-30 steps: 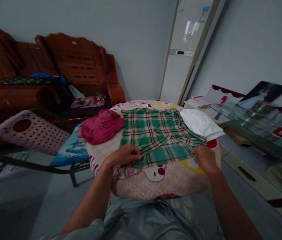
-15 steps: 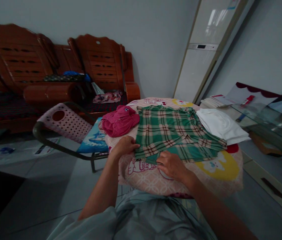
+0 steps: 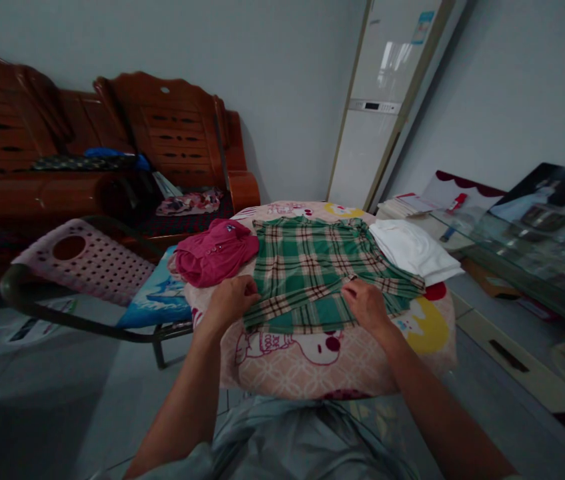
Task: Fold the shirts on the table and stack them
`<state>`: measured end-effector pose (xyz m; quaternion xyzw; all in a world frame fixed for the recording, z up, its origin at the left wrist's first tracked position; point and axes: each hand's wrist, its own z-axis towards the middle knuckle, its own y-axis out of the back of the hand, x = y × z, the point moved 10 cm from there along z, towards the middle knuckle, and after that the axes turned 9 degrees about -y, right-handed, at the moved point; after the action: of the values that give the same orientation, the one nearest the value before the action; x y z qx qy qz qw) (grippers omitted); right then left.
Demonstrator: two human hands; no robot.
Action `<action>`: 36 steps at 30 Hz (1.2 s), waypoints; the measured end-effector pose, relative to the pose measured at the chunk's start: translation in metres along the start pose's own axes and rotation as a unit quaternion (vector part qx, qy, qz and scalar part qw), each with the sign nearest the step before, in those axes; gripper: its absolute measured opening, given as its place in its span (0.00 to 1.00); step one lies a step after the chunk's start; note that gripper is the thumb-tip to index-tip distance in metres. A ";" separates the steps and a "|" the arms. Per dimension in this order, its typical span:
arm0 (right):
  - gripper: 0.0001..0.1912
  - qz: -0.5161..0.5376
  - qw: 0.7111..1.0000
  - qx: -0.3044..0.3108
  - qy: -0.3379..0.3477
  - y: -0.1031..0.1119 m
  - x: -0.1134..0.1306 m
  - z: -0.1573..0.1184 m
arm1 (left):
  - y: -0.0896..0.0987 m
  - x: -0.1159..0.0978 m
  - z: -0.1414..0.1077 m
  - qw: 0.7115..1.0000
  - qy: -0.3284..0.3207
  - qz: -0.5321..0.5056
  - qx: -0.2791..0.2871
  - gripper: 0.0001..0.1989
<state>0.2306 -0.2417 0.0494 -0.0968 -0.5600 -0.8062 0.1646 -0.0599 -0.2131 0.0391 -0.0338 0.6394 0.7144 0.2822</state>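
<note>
A green plaid garment [image 3: 307, 257] lies spread on a table covered by a pink patterned cloth [image 3: 282, 373]. At its near left edge, my left hand [image 3: 235, 297] is closed with the fabric pinched in its fingers. My right hand [image 3: 365, 301] pinches the same garment near the middle of its front part, fingers drawn together. Left of the garment sits a bundled magenta garment [image 3: 217, 253]. A folded white cloth [image 3: 415, 248] rests at its right, touching the plaid fabric.
A metal-framed chair [image 3: 82, 267] with a blue cushion [image 3: 155, 293] stands at the left. Wooden seats [image 3: 172, 133] line the wall. A glass shelf [image 3: 512, 260] is at the right, and a tall white appliance [image 3: 367, 133] stands behind.
My right hand has moved right and away from me, from the garment's near edge to its middle. My left hand stays at the left edge. The view has turned right.
</note>
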 end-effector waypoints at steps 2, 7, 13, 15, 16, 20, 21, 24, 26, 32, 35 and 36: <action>0.09 -0.051 0.997 -0.033 -0.048 0.008 -0.032 0.015 | -0.017 -0.033 0.008 0.997 -0.063 -0.050 0.004 0.04; 0.14 -0.134 0.986 -0.004 -0.096 -0.007 -0.066 0.035 | -0.061 -0.075 0.018 0.992 -0.119 -0.038 0.032 0.10; 0.14 -0.183 0.979 0.013 -0.087 -0.026 -0.067 0.037 | -0.066 -0.070 0.018 0.992 -0.121 0.013 0.036 0.09; 0.14 -0.160 0.983 -0.006 -0.086 -0.021 -0.068 0.037 | -0.063 -0.069 0.018 0.991 -0.130 0.006 0.030 0.10; 0.13 -0.141 0.986 -0.018 -0.083 -0.017 -0.069 0.036 | -0.062 -0.069 0.017 0.991 -0.134 -0.001 0.027 0.10; 0.11 -0.055 0.995 -0.054 -0.061 0.001 -0.067 0.029 | -0.061 -0.074 0.015 0.986 -0.159 -0.022 0.033 0.08; 0.11 -0.039 0.996 -0.056 -0.055 0.006 -0.066 0.026 | -0.059 -0.076 0.014 0.985 -0.164 -0.027 0.036 0.08; 0.10 -0.002 0.998 -0.049 -0.048 0.018 -0.066 0.013 | -0.050 -0.078 0.011 0.981 -0.173 -0.076 0.042 0.07; 0.10 0.026 0.998 -0.033 -0.038 0.024 -0.065 0.003 | -0.043 -0.079 0.008 0.974 -0.178 -0.125 0.055 0.07; 0.12 0.029 0.998 0.055 0.000 0.026 -0.057 -0.026 | -0.056 -0.077 -0.001 0.946 -0.185 -0.206 0.166 0.07; 0.14 -0.012 0.995 0.097 0.004 0.019 -0.054 -0.035 | -0.072 -0.076 -0.004 0.937 -0.187 -0.205 0.211 0.08; 0.14 -0.021 0.994 0.105 0.003 0.018 -0.054 -0.037 | -0.073 -0.076 -0.004 0.938 -0.185 -0.204 0.212 0.08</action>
<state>0.2885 -0.2733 0.0337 -0.0643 -0.6429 -0.7467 0.1584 0.0346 -0.2428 0.0040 0.0300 0.6916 0.4833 0.5359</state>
